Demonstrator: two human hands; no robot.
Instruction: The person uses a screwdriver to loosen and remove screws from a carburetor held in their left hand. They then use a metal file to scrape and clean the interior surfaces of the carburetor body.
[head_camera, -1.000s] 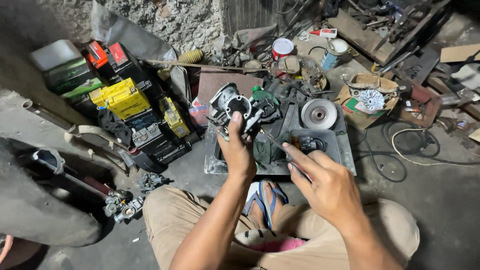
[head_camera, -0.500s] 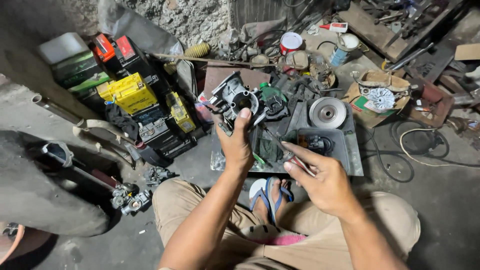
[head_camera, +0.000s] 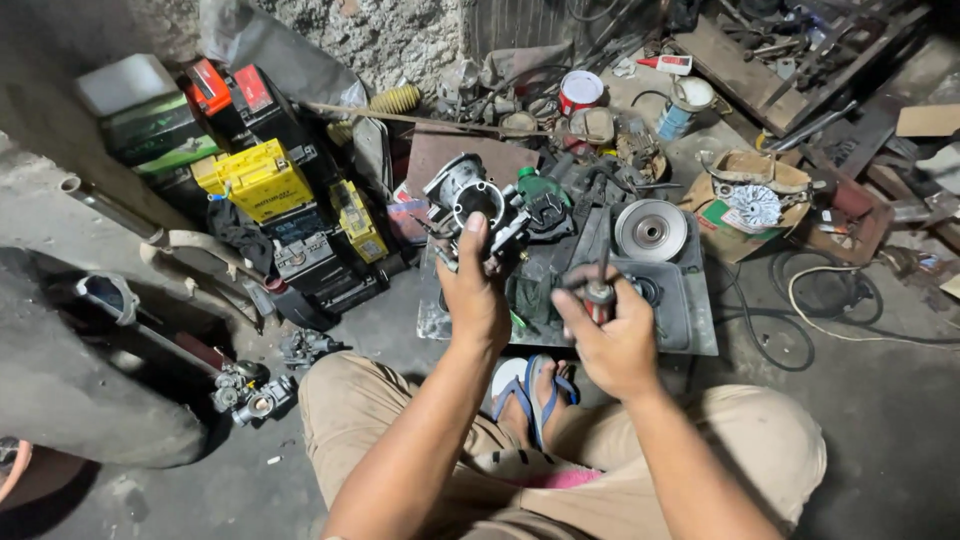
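Item: carburetor body (head_camera: 480, 205), grey cast metal with a round bore facing the camera. Held up off the floor in the left hand (head_camera: 478, 290), fingers clamped around its lower part, thumb pressed on the front face just below the bore.

Item: screwdriver (head_camera: 600, 285), dark shaft pointing up toward 12 o'clock. Held in the right hand (head_camera: 610, 340), fingers closed tight around the handle. Half a second ago this hand lay flatter with the tool slanting toward 10 o'clock; it has since turned the shaft upright and drawn slightly back from the carburetor. Judgement: the tool is being re-gripped rather than applied, as its tip stands apart from the part.

Item: metal tray (head_camera: 695, 320), on the floor beneath both hands, carrying a round pulley disc (head_camera: 651, 230) at 2 o'clock of the right hand.

Item: yellow battery (head_camera: 260, 180), among stacked batteries at 10 o'clock.

Item: second small carburetor (head_camera: 255, 395), on the floor at 8 o'clock.

Item: blue sandal (head_camera: 530, 395), on the person's foot between the knees.
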